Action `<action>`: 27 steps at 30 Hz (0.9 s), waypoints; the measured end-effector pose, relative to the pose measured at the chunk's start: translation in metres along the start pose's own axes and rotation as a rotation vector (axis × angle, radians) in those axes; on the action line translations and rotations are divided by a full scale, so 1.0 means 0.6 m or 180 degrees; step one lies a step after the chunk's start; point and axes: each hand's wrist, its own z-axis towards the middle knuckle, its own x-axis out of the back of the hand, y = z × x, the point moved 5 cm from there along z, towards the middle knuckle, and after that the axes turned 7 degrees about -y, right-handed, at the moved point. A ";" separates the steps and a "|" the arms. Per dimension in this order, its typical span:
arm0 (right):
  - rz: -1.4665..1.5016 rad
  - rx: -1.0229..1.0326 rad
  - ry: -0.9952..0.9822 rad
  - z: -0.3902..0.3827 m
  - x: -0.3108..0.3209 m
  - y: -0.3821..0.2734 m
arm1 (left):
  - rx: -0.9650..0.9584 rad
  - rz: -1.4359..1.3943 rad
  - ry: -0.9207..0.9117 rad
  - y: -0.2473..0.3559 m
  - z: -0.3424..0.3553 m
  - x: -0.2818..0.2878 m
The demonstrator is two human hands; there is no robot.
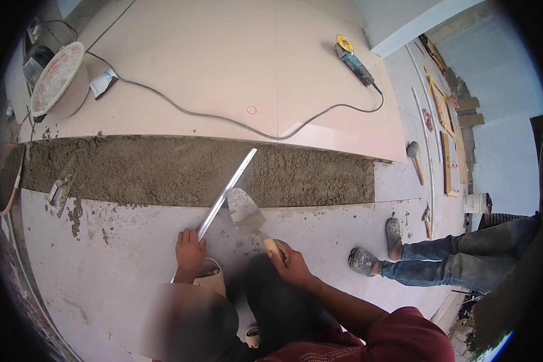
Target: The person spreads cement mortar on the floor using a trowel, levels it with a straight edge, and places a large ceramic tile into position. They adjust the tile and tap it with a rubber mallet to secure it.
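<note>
My left hand (190, 252) is closed round a long silver metal straightedge (226, 194), whose far end lies over a strip of wet grey mortar (157, 172). In my right hand (291, 265) is the wooden handle of a trowel (245, 211). Its mortar-smeared blade points away from me, beside the straightedge and near the mortar's front edge. The mortar fills a long gap between pale floor slabs, rough on the right and somewhat flatter on the left. A plastering float (59, 192) with a handle rests at the mortar's left front edge.
An angle grinder (355, 63) lies on the far slab (223, 54), its cable (187, 112) snaking left. A white bucket (60, 81) stands at the far left. To the right are a rubber mallet (415, 161), a hammer (427, 222) and another person's legs (446, 265).
</note>
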 end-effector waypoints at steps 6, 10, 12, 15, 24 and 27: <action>0.0027 -0.0025 -0.0090 0.031 -0.020 -0.024 | 0.0917 0.0043 0.0578 -0.140 -0.078 0.054; 0.0475 -0.0103 -0.0129 0.022 -0.038 0.018 | 0.1272 0.0162 0.0933 -0.190 -0.098 0.104; 0.0707 -0.0325 -0.0171 0.016 -0.027 0.003 | 0.1251 0.0226 0.1138 -0.215 -0.099 0.118; 0.0733 -0.0325 -0.0251 0.022 -0.039 -0.012 | 0.1695 0.0160 0.1251 -0.271 -0.131 0.146; 0.0417 -0.0394 -0.0327 0.026 -0.031 -0.014 | 0.2122 0.0602 0.1496 -0.441 -0.162 0.242; 0.0261 -0.0359 -0.0272 0.030 -0.034 -0.012 | 0.2414 0.0727 0.1426 -0.503 -0.169 0.272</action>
